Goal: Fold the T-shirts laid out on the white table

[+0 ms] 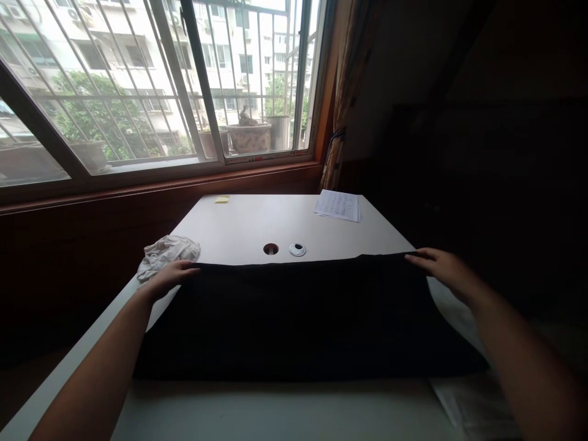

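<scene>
A wide piece of black cloth (294, 318) is stretched between my two hands over the white table (257, 220). My left hand (172, 275) pinches its far left corner, close to a crumpled whitish cloth (169, 254). At the far right corner, my right hand (441, 266) grips the edge between thumb and fingers. The far edge runs nearly straight from hand to hand, and the near edge spreads wider toward me. Whether the black cloth is a garment, I cannot tell.
Papers (339, 206) lie at the table's far right and a yellow note (222, 199) at the far left. Behind the black cloth are a round hole (271, 249) and a white ring (297, 250). Pale material (478, 392) lies at the right. A barred window (206, 79) stands beyond.
</scene>
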Tool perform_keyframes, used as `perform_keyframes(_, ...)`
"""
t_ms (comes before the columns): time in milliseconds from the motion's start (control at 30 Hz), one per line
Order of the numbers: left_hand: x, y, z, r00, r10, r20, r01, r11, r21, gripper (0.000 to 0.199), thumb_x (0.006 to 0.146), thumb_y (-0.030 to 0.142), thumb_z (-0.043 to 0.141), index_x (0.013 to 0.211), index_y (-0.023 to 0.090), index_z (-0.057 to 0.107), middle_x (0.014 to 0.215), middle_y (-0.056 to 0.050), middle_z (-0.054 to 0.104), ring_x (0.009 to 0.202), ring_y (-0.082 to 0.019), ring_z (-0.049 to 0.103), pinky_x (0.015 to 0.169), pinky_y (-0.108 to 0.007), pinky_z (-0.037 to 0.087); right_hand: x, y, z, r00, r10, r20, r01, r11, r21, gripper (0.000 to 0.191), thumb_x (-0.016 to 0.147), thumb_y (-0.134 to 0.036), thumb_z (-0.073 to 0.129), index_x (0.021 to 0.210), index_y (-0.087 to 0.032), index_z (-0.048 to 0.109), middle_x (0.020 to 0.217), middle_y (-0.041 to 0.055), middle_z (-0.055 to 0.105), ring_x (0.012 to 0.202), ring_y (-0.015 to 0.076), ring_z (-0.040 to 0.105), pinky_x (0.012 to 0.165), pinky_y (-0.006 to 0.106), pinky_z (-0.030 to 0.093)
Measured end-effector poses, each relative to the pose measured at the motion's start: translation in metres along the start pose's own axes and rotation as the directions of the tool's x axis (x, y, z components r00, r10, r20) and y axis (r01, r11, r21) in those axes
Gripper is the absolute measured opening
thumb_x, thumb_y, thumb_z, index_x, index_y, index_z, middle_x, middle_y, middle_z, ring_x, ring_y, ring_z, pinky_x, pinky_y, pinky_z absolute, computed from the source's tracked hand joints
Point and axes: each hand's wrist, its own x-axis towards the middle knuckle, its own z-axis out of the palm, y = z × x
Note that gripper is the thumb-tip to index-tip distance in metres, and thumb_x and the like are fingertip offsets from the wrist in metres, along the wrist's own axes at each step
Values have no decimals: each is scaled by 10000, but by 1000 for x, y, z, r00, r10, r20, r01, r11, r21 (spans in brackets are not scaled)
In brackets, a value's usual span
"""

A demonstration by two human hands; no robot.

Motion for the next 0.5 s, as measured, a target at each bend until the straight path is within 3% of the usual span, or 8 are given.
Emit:
perform_keyframes(100, 5, -11, 2, 1000, -9, -22, 10, 999, 38, 606, 662, 566, 845, 1051, 115, 735, 983, -116, 764, 896, -281, 706, 752, -334, 551, 10, 1, 18, 970, 163, 182, -155, 986, -57, 536, 903, -540, 578, 1110, -68, 729, 1041, 182, 731, 928, 255, 702, 790, 364, 490)
perform_keyframes(167, 8, -18, 3, 996, 24, -82, -15, 994, 111, 610, 659, 601, 824, 1036, 132, 728, 944, -93, 756, 860, -274, 698, 724, -327, 541, 16, -3, 32, 960, 239, 148, -214, 963, -166, 507, 908, -486, 592, 1189, -76, 688, 1111, 197, 699, 945, 266, 686, 777, 364, 492)
perform_keyframes(233, 12, -25, 4, 986, 69, -154, -38, 979, 199, 648, 645, 642, 804, 1063, 155, 716, 921, -71, 741, 831, -272, 690, 704, -326, 532, 21, -12, 50, 972, 228, 49, -203, 930, -308, 451, 893, -386, 635, 1250, -110, 657, 1227, 210, 646, 1032, 304, 659, 801, 374, 509)
perform_keyframes(300, 16, -30, 5, 974, 110, -200, -54, 962, 269, 689, 638, 672, 783, 1113, 179, 706, 926, -60, 726, 822, -274, 684, 697, -330, 526, 22, -31, 71, 997, 82, -5, -76, 903, -423, 381, 876, -284, 644, 1236, -159, 671, 1305, 183, 603, 1152, 338, 601, 892, 408, 513)
perform_keyframes(367, 18, -33, 6, 965, 147, -217, -72, 945, 320, 697, 645, 687, 765, 1134, 194, 707, 936, -60, 713, 832, -276, 679, 703, -333, 523, 20, -57, 93, 989, -119, 83, 143, 903, -405, 289, 897, -243, 605, 1163, -184, 703, 1235, 135, 633, 1159, 321, 592, 962, 429, 500)
perform_keyframes(433, 17, -32, 4, 964, 159, -213, -80, 938, 336, 693, 645, 691, 763, 1127, 196, 713, 939, -64, 704, 841, -279, 676, 704, -335, 524, 14, -89, 116, 934, -282, 221, 335, 905, -261, 221, 920, -245, 587, 1087, -188, 720, 1144, 110, 667, 1073, 279, 629, 961, 417, 509)
perform_keyframes(500, 13, -28, 2, 974, 140, -178, -82, 951, 298, 686, 654, 677, 773, 1137, 195, 709, 963, -72, 706, 857, -281, 681, 716, -339, 534, 7, -123, 139, 837, -426, 344, 478, 875, -78, 203, 930, -271, 604, 1084, -219, 725, 1124, 83, 682, 1074, 263, 634, 977, 417, 507)
